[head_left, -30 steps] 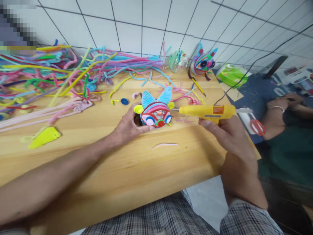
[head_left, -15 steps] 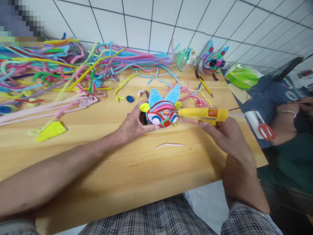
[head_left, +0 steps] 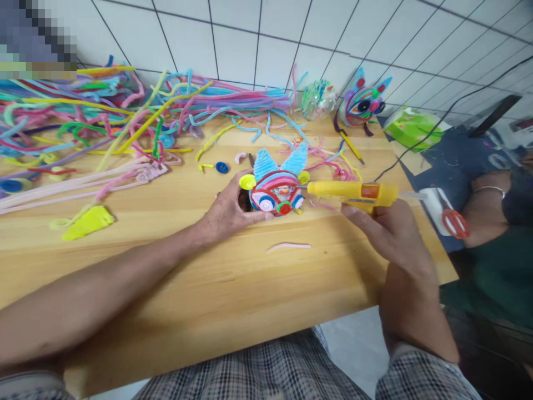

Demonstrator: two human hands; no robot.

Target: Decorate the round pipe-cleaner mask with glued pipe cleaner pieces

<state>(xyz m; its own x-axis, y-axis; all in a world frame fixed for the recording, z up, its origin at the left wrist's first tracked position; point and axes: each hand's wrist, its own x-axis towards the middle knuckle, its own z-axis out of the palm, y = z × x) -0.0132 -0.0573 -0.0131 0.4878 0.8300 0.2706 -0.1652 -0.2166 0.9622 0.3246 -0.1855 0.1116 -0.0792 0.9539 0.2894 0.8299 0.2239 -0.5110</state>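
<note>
A pipe-cleaner animal head (head_left: pixel 277 191) with blue ears, yellow side discs, white-and-blue eyes and a red-and-green nose stands on the wooden table. My left hand (head_left: pixel 228 210) grips it from the left, thumb along its lower front edge; the fingers behind it are hidden. My right hand (head_left: pixel 385 225) is wrapped round a yellow hot glue gun (head_left: pixel 350 193), held level with its nozzle pointing left, at or close to the head's right side. Whether the nozzle touches cannot be made out. A short pink pipe-cleaner piece (head_left: pixel 289 245) lies in front of the head.
Bundles of coloured pipe cleaners (head_left: pixel 233 103) lie along the tiled wall. A finished-looking animal head (head_left: pixel 362 105), a clear ball (head_left: pixel 318 100) and a green packet (head_left: pixel 414 129) stand at the back right. Red-handled scissors (head_left: pixel 456 223) lie near another person's arm (head_left: pixel 487 205). A black cord (head_left: pixel 437 130) trails rightward.
The glue gun has shifted slightly right with my right hand, and its cord now arches up higher at the right. My left hand and the animal head stay nearly in place.
</note>
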